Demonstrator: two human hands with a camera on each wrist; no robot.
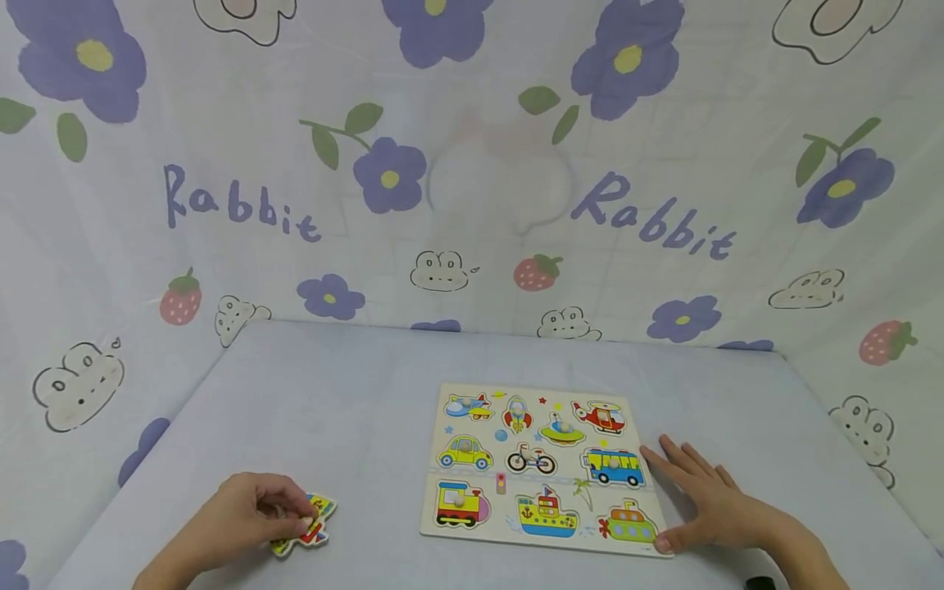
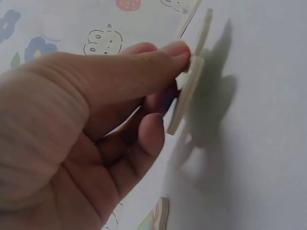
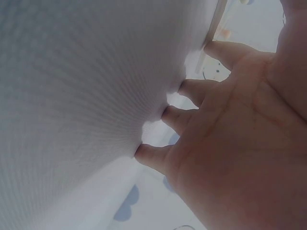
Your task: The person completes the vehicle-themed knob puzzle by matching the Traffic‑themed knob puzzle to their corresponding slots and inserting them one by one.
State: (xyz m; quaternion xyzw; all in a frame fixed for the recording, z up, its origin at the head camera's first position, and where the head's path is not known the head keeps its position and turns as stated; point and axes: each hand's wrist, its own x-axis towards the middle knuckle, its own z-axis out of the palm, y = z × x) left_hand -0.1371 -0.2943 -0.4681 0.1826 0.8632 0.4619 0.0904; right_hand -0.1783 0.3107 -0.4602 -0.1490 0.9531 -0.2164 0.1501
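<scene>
My left hand [image 1: 247,518] pinches a small painted wooden puzzle piece [image 2: 189,91] between thumb and fingertips. In the left wrist view this piece appears edge-on, close over the white surface with its shadow beside it. Red, yellow and green show on the puzzle pieces [image 1: 321,503] at the left fingertips in the head view. A second puzzle piece [image 2: 162,214] lies at the bottom of the left wrist view. Right of the left hand lies a wooden puzzle board [image 1: 435,492] with vehicle pictures. My right hand [image 1: 711,504] rests fingers spread at the board's right edge, thumb at its lower right corner.
Small round knobs show on several vehicles in the board, such as the car [image 1: 465,452], train [image 1: 460,503] and bus [image 1: 614,467]. A pale cloth covers the table [image 1: 332,393]. Behind it hangs a curtain [image 1: 472,205] with flowers and rabbits. A dark object [image 1: 760,583] sits at the lower right.
</scene>
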